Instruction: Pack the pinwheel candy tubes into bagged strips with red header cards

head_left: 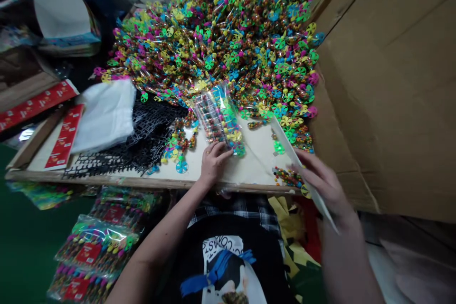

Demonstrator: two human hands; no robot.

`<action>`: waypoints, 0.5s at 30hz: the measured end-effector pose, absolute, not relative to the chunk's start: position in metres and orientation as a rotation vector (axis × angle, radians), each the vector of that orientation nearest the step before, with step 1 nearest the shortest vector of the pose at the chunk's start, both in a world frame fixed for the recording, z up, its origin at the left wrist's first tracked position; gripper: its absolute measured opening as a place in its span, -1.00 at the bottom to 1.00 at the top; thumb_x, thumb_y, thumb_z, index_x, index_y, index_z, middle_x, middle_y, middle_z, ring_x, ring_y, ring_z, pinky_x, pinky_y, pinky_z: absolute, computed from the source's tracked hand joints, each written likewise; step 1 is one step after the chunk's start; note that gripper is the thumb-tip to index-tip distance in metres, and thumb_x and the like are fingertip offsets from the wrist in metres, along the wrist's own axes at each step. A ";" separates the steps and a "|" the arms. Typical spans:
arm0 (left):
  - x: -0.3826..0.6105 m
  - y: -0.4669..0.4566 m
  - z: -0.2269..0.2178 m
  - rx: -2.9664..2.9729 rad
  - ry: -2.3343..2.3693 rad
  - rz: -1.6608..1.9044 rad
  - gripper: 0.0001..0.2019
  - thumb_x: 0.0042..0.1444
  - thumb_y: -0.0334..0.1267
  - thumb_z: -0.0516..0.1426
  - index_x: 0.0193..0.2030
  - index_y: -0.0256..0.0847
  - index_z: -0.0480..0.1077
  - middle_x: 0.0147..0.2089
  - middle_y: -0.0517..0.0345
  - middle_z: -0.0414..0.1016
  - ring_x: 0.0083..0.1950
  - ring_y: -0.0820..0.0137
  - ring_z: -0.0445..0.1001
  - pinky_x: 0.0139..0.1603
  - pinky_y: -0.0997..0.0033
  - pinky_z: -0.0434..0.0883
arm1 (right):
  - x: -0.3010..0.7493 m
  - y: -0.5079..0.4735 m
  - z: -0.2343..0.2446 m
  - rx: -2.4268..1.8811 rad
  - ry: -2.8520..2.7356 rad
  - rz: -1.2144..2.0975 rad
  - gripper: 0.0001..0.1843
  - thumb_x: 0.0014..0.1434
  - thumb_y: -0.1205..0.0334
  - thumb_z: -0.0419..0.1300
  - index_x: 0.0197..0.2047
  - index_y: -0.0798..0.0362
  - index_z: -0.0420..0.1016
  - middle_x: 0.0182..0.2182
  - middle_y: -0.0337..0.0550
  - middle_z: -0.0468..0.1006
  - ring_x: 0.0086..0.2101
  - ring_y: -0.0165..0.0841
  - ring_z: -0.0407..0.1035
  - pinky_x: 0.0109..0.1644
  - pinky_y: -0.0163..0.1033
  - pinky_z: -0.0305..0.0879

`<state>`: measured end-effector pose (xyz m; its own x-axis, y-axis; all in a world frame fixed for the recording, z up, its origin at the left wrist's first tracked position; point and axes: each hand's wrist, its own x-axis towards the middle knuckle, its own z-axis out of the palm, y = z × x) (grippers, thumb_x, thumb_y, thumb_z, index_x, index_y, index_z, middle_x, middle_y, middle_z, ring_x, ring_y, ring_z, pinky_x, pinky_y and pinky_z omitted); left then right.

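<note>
The left hand (213, 164) clasps the near end of a clear pinwheel-toy bag (217, 116) angled away; the blurred right hand (320, 183) has an unclear grip.

Bagged pinwheels (219, 118) showed neon green, yellow, pink and blue. Shirt (235, 206) was black-and-white plaid.

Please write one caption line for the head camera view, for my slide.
Left hand on a clear bag of pinwheel tubes, right hand blurred at a white card.
</note>
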<state>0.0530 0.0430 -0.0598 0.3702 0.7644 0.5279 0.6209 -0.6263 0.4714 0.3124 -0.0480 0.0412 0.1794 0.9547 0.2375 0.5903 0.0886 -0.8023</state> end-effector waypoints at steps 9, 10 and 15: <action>0.031 0.007 -0.026 1.412 1.613 1.034 -0.43 0.07 0.01 0.15 0.17 -0.25 0.24 0.13 -0.19 0.30 0.09 0.17 0.39 -0.03 0.19 0.43 | 0.267 0.036 -0.001 -1.836 -1.562 0.598 -0.60 0.09 -0.02 0.13 -0.13 0.07 0.51 -0.21 0.00 0.58 -0.25 -0.24 0.45 -0.15 -0.14 0.36; 0.031 0.008 -0.023 1.184 1.608 0.975 -0.43 0.08 0.04 0.12 0.14 -0.27 0.23 0.07 -0.17 0.33 -0.04 0.23 0.47 -0.16 0.27 0.46 | 0.259 0.035 -0.008 -1.843 -1.543 0.690 -0.62 0.06 -0.02 0.15 -0.17 0.07 0.52 -0.26 -0.04 0.59 -0.29 -0.27 0.45 -0.19 -0.18 0.34; 0.035 0.021 -0.011 0.725 1.418 0.758 -0.50 0.00 0.03 0.19 -0.03 -0.30 0.27 -0.23 0.10 0.40 -0.55 0.58 0.37 -0.57 0.55 0.30 | 0.242 0.039 -0.028 -1.778 -1.287 0.997 -0.71 -0.04 0.00 0.18 -0.53 0.07 0.43 -0.60 -0.25 0.43 -0.52 -0.39 0.29 -0.40 -0.30 0.16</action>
<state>0.0354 0.0211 -0.0112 0.0100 0.8157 -0.5784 -0.0278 0.5785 0.8152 0.2416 0.0394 -0.0285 0.2045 0.9629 -0.1759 0.4109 -0.2475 -0.8774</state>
